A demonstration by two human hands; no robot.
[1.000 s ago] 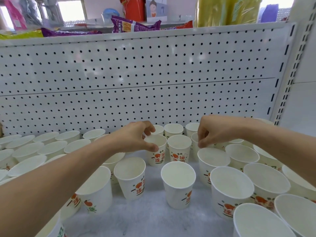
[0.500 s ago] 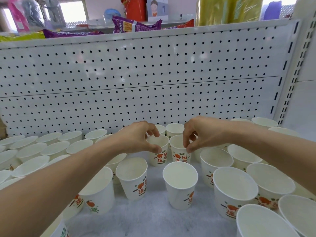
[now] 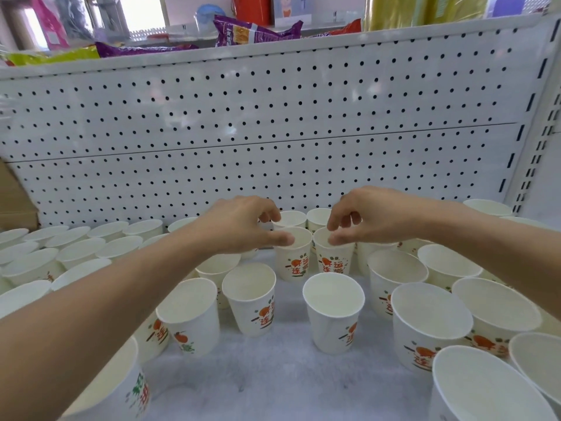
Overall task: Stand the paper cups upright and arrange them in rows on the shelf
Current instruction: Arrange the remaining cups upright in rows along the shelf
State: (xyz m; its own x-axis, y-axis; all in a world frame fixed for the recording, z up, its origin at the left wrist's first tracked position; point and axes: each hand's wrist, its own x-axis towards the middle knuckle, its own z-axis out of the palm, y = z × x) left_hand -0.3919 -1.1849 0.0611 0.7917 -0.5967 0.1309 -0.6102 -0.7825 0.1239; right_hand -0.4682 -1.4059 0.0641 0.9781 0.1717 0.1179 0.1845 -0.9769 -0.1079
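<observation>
Many white paper cups with orange print stand upright on the shelf (image 3: 273, 375). My left hand (image 3: 239, 226) pinches the rim of one cup (image 3: 296, 262) in the middle of the shelf. Right beside it stands a second cup (image 3: 334, 262), whose rim my right hand (image 3: 373, 220) pinches with thumb and fingers. The two cups stand close together, nearly touching. Two more cups (image 3: 332, 311) (image 3: 252, 299) stand apart in front of them. Rows of cups fill the left side (image 3: 76, 253) and the right side (image 3: 431, 326).
A white pegboard back wall (image 3: 273, 132) rises behind the cups, with a slotted upright (image 3: 540, 132) at the right. Snack bags (image 3: 252, 31) lie on the shelf above. A cardboard box edge (image 3: 12, 202) shows at far left.
My right hand has moved left from the right-hand cups and taken the rim of the cup beside the left hand's cup. My left hand keeps its pinch on its cup.
</observation>
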